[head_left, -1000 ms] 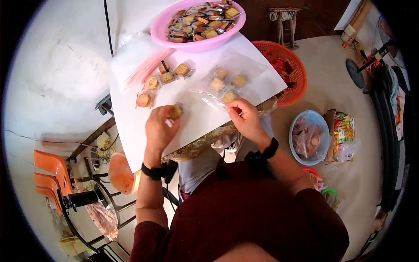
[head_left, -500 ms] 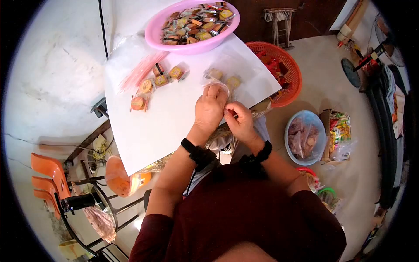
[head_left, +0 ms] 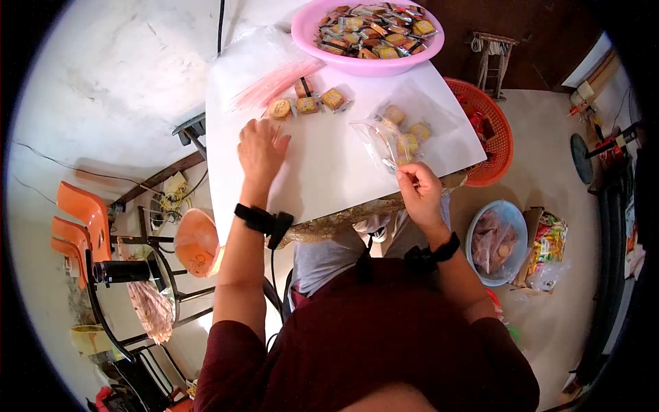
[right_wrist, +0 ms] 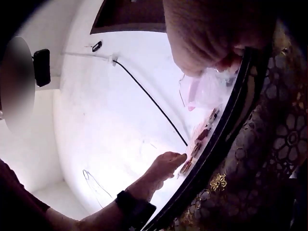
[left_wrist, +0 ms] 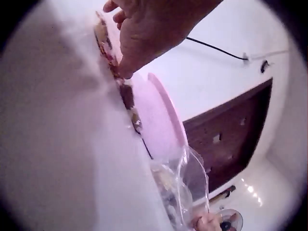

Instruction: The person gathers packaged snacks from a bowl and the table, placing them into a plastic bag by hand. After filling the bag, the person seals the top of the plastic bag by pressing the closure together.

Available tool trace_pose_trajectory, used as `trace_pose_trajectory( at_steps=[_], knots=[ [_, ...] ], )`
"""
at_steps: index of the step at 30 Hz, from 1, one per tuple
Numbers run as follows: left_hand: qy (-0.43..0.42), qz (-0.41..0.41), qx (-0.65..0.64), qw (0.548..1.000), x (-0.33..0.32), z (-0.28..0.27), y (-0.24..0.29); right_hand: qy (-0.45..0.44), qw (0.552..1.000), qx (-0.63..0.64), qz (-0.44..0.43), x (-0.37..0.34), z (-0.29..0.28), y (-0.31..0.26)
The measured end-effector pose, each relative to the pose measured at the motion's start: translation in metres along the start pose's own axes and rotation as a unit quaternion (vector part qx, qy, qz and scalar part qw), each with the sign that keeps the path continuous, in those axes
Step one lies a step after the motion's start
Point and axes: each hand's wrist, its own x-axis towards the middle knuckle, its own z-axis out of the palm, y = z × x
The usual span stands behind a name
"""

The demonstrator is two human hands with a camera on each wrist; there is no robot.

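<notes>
My right hand [head_left: 420, 192] pinches the rim of a clear plastic bag [head_left: 374, 141] near the table's front edge. Several wrapped cookies [head_left: 420, 130] lie inside the bag, seen through the film. My left hand [head_left: 261, 154] reaches over the near end of a row of wrapped cookies, thumb apart from the fingers. Its fingers hide most of the nearest cookie; a round cookie [head_left: 279, 108] shows just past the fingertips. In the left wrist view that hand [left_wrist: 154, 29] is above the row, and the bag's mouth [left_wrist: 195, 168] stands open beyond.
A pink basin [head_left: 374, 63] full of wrapped cookies stands at the table's back. Pink strips [head_left: 278, 84] lie left of it. On the floor at right are an orange basket [head_left: 500, 137], a blue basin [head_left: 524, 237] and a box of packets [head_left: 546, 247]. Orange chairs [head_left: 82, 209] stand left.
My left hand went to the bag with a cookie, then came back left, emptied, to the row. My right hand kept its pinch on the bag. The head view shifted.
</notes>
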Motion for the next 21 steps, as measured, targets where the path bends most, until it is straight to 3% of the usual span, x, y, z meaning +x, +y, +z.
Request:
trace_pose_trajectory(
  at_steps=[2, 5, 8, 12, 13, 15, 17, 21],
  knots=[
    [-0.086, -0.073, -0.011, 0.994, 0.007, -0.003, -0.012, 0.003, 1.000, -0.005, -0.005, 0.000, 0.001, 0.000],
    [-0.037, -0.064, -0.015, 0.997, 0.005, 0.007, -0.021, 0.005, 1.000, -0.002, -0.002, -0.001, 0.000, 0.000],
    [-0.063, -0.063, -0.042, 0.995, 0.002, 0.012, -0.031, 0.003, 1.000, 0.018, 0.008, 0.000, 0.000, -0.001],
    [0.019, 0.046, -0.211, 0.976, -0.015, -0.012, 0.006, 0.016, 0.998, 0.060, 0.005, 0.000, 0.001, 0.003],
    [-0.007, 0.046, -0.255, 0.966, -0.020, -0.018, 0.020, 0.020, 0.998, 0.064, 0.016, 0.000, 0.001, -0.001],
    [-0.122, -0.024, -0.392, 0.911, -0.030, -0.021, 0.049, 0.026, 0.997, 0.071, 0.026, 0.000, 0.000, -0.004],
    [-0.232, -0.101, -0.526, 0.812, -0.033, -0.031, 0.084, 0.030, 0.996, 0.078, 0.025, -0.001, 0.001, -0.001],
    [-0.323, -0.114, -0.577, 0.741, -0.032, -0.016, 0.127, 0.037, 0.997, 0.048, -0.037, 0.003, -0.001, -0.012]
  ],
)
